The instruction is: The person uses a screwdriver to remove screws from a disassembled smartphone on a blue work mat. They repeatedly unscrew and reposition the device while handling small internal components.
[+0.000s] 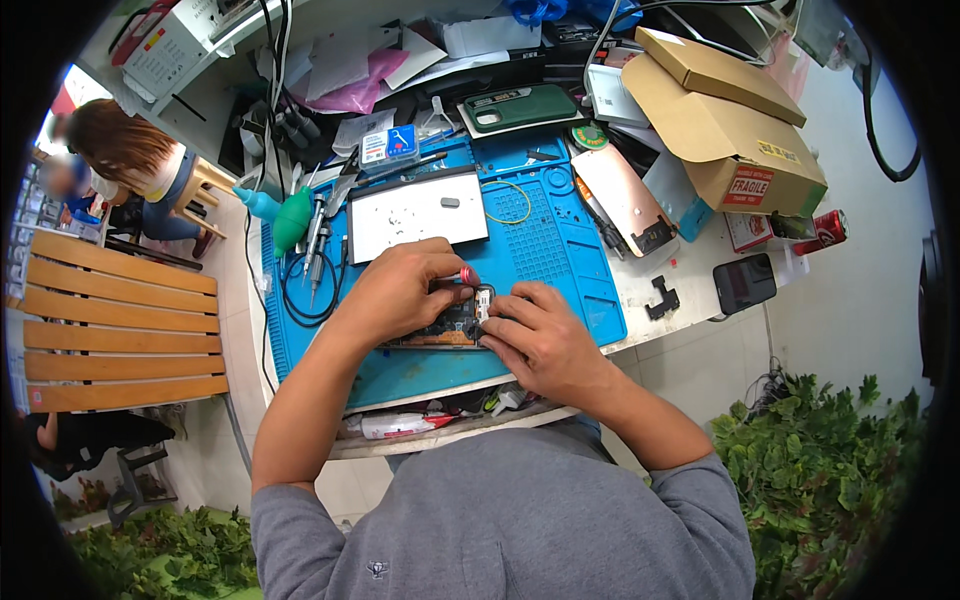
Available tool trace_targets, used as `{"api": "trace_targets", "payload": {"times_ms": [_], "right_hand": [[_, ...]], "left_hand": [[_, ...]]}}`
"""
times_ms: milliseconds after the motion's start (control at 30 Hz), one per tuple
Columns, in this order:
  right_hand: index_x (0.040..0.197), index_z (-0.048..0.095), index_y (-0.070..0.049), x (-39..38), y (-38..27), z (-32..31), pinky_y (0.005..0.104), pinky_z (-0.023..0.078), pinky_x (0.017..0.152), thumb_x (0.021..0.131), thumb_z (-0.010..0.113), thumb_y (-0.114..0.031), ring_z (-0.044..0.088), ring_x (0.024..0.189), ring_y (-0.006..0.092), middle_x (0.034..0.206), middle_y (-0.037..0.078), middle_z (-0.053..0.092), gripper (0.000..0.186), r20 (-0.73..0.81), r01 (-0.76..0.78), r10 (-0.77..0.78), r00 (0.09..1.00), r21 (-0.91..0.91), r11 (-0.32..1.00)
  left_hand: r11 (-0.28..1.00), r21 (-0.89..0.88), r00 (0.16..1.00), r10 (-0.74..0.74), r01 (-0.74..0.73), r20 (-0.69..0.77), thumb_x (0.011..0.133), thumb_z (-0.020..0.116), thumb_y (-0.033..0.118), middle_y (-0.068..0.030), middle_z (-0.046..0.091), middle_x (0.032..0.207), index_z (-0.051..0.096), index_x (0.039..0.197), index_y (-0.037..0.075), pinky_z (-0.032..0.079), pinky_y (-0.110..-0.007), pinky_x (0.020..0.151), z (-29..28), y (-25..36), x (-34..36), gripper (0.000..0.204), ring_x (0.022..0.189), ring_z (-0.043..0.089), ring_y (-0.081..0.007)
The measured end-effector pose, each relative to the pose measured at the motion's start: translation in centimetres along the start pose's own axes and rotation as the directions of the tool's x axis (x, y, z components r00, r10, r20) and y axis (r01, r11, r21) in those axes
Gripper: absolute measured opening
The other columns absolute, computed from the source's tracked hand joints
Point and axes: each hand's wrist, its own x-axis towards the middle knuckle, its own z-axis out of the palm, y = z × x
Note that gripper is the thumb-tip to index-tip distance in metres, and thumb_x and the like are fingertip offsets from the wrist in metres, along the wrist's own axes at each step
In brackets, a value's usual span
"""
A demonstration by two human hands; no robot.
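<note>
On the blue repair mat (pixel 420 375) lies an opened phone (pixel 445 328) with dark internals exposed. My left hand (pixel 410 290) is closed on a small screwdriver with a red cap (pixel 465 274), held over the phone's upper right part; the tip is hidden. My right hand (pixel 535 335) has bent fingers gripping the phone's right end. Just beyond them is a white board (pixel 410 220) with tiny screws and a small dark piece. A green blower bulb (pixel 290 220), precision tools (pixel 316 240) and a coiled black cable (pixel 295 315) are to the left.
Right of the mat are a pink phone (pixel 622 200), black phone (pixel 743 287), cardboard boxes (pixel 725 130) and red can (pixel 820 232). Papers and cases crowd the back. At left, two people (pixel 120 150) are near a slatted wooden bench (pixel 120 325); another person (pixel 90 445) is lower left.
</note>
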Motion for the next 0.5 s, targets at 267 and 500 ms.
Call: {"api": "trace_targets", "payload": {"times_ms": [267,500], "right_hand": [[0.128,0.077,-0.002,0.6,0.2,-0.8,0.0474,0.047,0.103,0.096,0.088,-0.022,0.060,0.123,0.0328,0.125,0.011,0.070,0.041,0.031,-0.094,0.097,0.995,-0.079,0.992],[0.139,0.075,-0.005,1.0,-0.1,-1.4,0.0477,0.047,0.104,0.096,0.089,-0.025,0.059,0.123,0.0330,0.128,0.012,0.066,0.049,0.094,-0.139,0.149,0.984,-0.103,0.985]], "left_hand": [[0.997,0.052,0.995,0.051,-0.056,0.088,0.097,0.084,0.005,-0.0088,0.075,0.114,0.084,0.122,0.012,0.061,-0.045,0.086,0.0,-0.6,0.2,0.026,0.099,0.078,-0.0332],[0.999,0.026,0.999,0.040,-0.041,0.014,0.100,0.083,0.010,-0.0120,0.074,0.114,0.083,0.128,0.012,0.061,-0.046,0.088,0.0,0.1,0.0,0.029,0.101,0.078,-0.0361]]}}
